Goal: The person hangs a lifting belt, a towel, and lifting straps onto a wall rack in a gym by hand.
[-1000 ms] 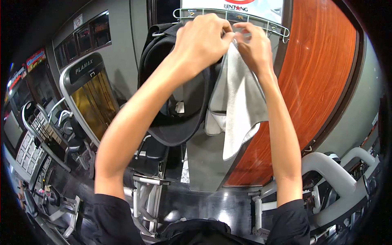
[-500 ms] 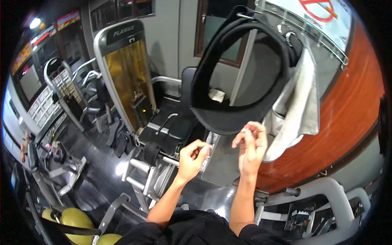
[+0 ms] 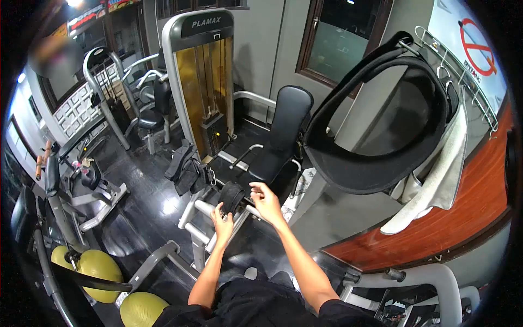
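Observation:
My left hand [image 3: 222, 225] reaches forward with thumb and fingers apart, its fingertips right at the near side of a rolled black strap [image 3: 232, 196]. That strap sits around the end of a grey-framed gym machine. To its right, my right hand [image 3: 267, 205] is held with fingers loosely bent and apart, nothing seen in them. A wide black belt [image 3: 362, 177] hangs in a loop from a wall hook, up and to the right of both hands. Beside it drapes a whitish towel [image 3: 436, 204].
A weight-stack machine [image 3: 202, 71] with a black padded seat [image 3: 269, 163] stands ahead. Black straps or pads [image 3: 188, 171] hang left of the roll. Yellow-green exercise balls [image 3: 101, 272] lie at lower left. A grey machine frame [image 3: 436, 278] is at lower right.
Both hands have moved away from beneath the hanging belt toward the rolled black strap. The view has turned left, so the belt and towel now appear further right.

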Available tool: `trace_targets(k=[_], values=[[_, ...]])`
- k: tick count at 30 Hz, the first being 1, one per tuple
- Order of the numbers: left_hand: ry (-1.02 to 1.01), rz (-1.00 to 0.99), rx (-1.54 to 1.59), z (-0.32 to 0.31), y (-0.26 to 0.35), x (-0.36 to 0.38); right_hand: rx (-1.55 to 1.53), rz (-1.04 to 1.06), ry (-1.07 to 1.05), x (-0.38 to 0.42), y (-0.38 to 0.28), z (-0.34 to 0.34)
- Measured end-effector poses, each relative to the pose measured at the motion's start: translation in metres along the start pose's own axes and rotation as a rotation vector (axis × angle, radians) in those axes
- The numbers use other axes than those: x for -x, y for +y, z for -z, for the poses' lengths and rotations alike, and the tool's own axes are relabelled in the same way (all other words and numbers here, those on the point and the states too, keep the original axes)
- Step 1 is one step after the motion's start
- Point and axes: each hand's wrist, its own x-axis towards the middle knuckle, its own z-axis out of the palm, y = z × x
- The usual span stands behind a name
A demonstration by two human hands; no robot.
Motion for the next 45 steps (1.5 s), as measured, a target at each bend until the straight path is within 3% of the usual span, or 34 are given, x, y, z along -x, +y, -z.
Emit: trace_targets(k=[2, 4, 6, 8, 10, 11, 12, 15, 19, 21, 24, 28, 30, 33, 40, 43, 45], values=[[0.009, -0.004, -0.13, 0.004, -0.01, -0.004, 0.219, -0.131, -0.071, -0.004, 0.013, -0.016], [-0.143, 0.089, -0.201, 0.008, -0.011, -0.005, 0.288, -0.067, -0.102, -0.004, 0.038, -0.028], [-0.157, 0.092, -0.168, 0.011, -0.022, -0.008, 0.564, -0.035, -0.262, -0.004, 0.038, -0.03], [-0.261, 0.246, 0.019, 0.015, -0.021, -0.009, 0.529, -0.102, -0.273, -0.006, 0.034, -0.029], [-0.241, 0.207, -0.031, 0.013, -0.027, -0.011, 0.464, -0.245, -0.291, -0.007, 0.03, -0.025], [-0.216, 0.129, -0.161, 0.012, -0.031, -0.011, 0.538, -0.133, -0.165, -0.002, 0.034, -0.029], [-0.188, 0.052, -0.292, 0.013, -0.029, -0.01, 0.537, -0.134, -0.168, -0.001, 0.034, -0.03], [-0.172, -0.017, -0.209, 0.014, -0.023, -0.01, 0.543, -0.12, -0.043, 0.0, 0.033, -0.035], [-0.319, 0.137, -0.057, 0.022, -0.017, -0.015, 0.599, -0.192, -0.084, -0.002, 0.036, -0.035], [-0.387, 0.086, 0.158, 0.023, -0.018, -0.013, 0.464, -0.203, -0.036, -0.002, 0.037, -0.035], [-0.445, 0.122, 0.139, 0.038, 0.036, -0.004, 0.429, -0.252, 0.013, -0.002, 0.037, -0.032], [-0.455, 0.026, 0.26, 0.033, 0.03, 0.001, 0.31, -0.299, 0.056, -0.001, 0.039, -0.027], [-0.561, 0.284, 0.469, 0.038, 0.047, 0.008, 0.152, -0.269, 0.097, -0.001, 0.05, -0.025], [-0.679, 0.327, 0.61, 0.034, 0.052, 0.015, 0.041, -0.164, 0.174, -0.001, 0.066, -0.024], [-0.943, 0.358, 0.604, 0.034, 0.06, 0.023, -0.128, -0.008, 0.296, 0.003, 0.075, -0.014], [-0.919, 0.345, 0.628, 0.037, 0.073, 0.026, -0.171, -0.024, 0.325, 0.001, 0.072, -0.015], [-0.905, 0.339, 0.648, 0.043, 0.089, 0.026, -0.4, -0.155, 0.432, 0.0, 0.063, -0.014]])
